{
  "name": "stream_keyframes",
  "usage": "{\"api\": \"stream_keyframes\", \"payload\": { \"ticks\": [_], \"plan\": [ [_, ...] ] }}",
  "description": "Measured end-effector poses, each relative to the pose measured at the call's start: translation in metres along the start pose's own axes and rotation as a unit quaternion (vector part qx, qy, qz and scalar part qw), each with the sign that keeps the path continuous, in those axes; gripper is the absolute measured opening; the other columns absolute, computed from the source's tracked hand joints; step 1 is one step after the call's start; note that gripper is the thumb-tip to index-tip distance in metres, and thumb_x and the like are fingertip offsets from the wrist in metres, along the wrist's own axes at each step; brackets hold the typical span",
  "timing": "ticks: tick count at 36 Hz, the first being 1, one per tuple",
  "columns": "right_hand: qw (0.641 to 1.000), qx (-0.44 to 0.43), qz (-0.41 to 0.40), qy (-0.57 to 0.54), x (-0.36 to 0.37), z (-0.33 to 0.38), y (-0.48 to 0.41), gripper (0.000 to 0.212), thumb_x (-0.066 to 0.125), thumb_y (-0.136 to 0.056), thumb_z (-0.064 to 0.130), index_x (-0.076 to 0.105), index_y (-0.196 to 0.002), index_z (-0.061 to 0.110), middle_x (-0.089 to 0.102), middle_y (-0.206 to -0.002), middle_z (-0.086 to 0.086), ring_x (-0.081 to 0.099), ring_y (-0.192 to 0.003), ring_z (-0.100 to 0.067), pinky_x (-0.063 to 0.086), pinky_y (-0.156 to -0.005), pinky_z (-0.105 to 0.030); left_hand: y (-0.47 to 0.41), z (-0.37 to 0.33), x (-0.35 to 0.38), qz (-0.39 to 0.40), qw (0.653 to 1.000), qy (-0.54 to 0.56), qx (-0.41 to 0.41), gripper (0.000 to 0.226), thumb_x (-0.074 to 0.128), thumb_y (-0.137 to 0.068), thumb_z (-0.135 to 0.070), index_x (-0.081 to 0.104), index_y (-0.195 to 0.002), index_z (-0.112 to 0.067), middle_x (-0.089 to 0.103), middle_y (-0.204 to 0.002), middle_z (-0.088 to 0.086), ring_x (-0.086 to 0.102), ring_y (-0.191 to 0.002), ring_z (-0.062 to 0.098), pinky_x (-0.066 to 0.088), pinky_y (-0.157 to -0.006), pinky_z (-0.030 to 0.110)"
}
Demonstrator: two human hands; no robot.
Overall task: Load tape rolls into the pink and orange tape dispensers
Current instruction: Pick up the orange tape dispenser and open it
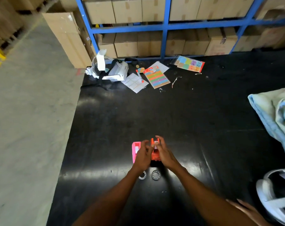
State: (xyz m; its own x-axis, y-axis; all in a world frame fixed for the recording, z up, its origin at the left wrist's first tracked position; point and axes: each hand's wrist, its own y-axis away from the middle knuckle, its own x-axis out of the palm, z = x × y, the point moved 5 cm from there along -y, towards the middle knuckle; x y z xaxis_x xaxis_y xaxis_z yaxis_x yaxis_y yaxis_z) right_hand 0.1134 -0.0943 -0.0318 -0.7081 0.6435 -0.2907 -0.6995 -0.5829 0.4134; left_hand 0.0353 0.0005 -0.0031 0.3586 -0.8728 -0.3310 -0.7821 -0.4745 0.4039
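While the orange dispenser (154,154) is gripped between closed fingers of both the left hand (143,156) and right hand (165,154), its loading seems underway; next, a tape roll (155,175) must be fetched

Mat (171,115) lies on floor; bare floor (24,128) to its left. Shelving with boxes (154,43) stands behind the mat's far edge. Near edge, centre: two dispensers side by side, touching, left dispenser (135,152) and right dispenser (155,154). Left hand (143,156) over the seam between them, right hand (164,154) on the right one. Two rings (155,175) lie just before them. Far left on mat: headset (110,70); sticker sheets (156,77) to its right. Cloth (275,115) at right edge.
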Motion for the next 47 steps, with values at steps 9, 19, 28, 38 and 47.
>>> {"api": "stream_keyframes", "payload": {
  "ticks": [9, 19, 28, 38, 47],
  "plan": [
    [0.999, -0.029, -0.033, -0.010, -0.009, 0.041, 0.033, 0.027, 0.037, -0.102, 0.052, 0.045, -0.105, 0.027, 0.065, -0.099, 0.003, 0.065, -0.090, -0.015, 0.049, -0.083, -0.033, 0.029, -0.016, 0.009, -0.011, 0.997, 0.073, 0.022, 0.047, 0.033, -0.103, -0.046, 0.040, -0.145, -0.028, 0.055, -0.142, 0.002, 0.055, -0.128, 0.015, 0.040, -0.115, 0.041],
    [0.997, -0.056, -0.053, 0.022, -0.024, 0.061, 0.072, 0.030, 0.030, -0.102, 0.053, 0.041, -0.107, 0.026, 0.061, -0.096, -0.002, 0.066, -0.082, -0.019, 0.059, -0.070, -0.030, 0.048, -0.028, 0.009, -0.020, 0.996, 0.050, 0.075, 0.056, 0.027, -0.102, -0.055, 0.048, -0.137, -0.017, 0.061, -0.130, 0.003, 0.062, -0.117, 0.016, 0.045, -0.109, 0.035],
    [0.992, -0.048, -0.114, -0.006, -0.109, 0.064, 0.051, 0.028, 0.034, -0.100, 0.049, 0.043, -0.107, 0.023, 0.052, -0.096, -0.002, 0.053, -0.086, -0.020, 0.056, -0.082, -0.050, 0.043, -0.021, -0.034, -0.074, 0.994, -0.077, 0.033, 0.033, 0.034, -0.105, -0.040, 0.049, -0.119, -0.014, 0.061, -0.113, 0.001, 0.058, -0.092, 0.019, 0.047, -0.059, 0.008],
    [0.988, -0.056, -0.090, -0.115, -0.083, 0.042, 0.036, 0.016, 0.039, -0.085, 0.036, 0.052, -0.092, 0.029, 0.047, -0.083, 0.009, 0.045, -0.070, -0.005, 0.039, -0.068, -0.027, 0.000, -0.009, 0.012, -0.039, 0.947, -0.317, -0.019, 0.046, 0.049, -0.097, -0.044, 0.043, -0.125, -0.008, 0.061, -0.127, 0.018, 0.062, -0.114, 0.041, 0.050, -0.091, 0.047],
    [0.985, -0.065, -0.065, -0.146, -0.080, 0.031, 0.039, 0.023, 0.034, -0.093, 0.033, 0.056, -0.100, 0.034, 0.053, -0.077, 0.010, 0.050, -0.064, -0.003, 0.044, -0.057, -0.025, -0.048, 0.012, 0.035, -0.058, 0.935, -0.339, -0.080, 0.045, 0.057, -0.092, -0.033, 0.044, -0.127, -0.009, 0.062, -0.125, 0.018, 0.062, -0.113, 0.041, 0.052, -0.092, 0.049]
  ]
}}
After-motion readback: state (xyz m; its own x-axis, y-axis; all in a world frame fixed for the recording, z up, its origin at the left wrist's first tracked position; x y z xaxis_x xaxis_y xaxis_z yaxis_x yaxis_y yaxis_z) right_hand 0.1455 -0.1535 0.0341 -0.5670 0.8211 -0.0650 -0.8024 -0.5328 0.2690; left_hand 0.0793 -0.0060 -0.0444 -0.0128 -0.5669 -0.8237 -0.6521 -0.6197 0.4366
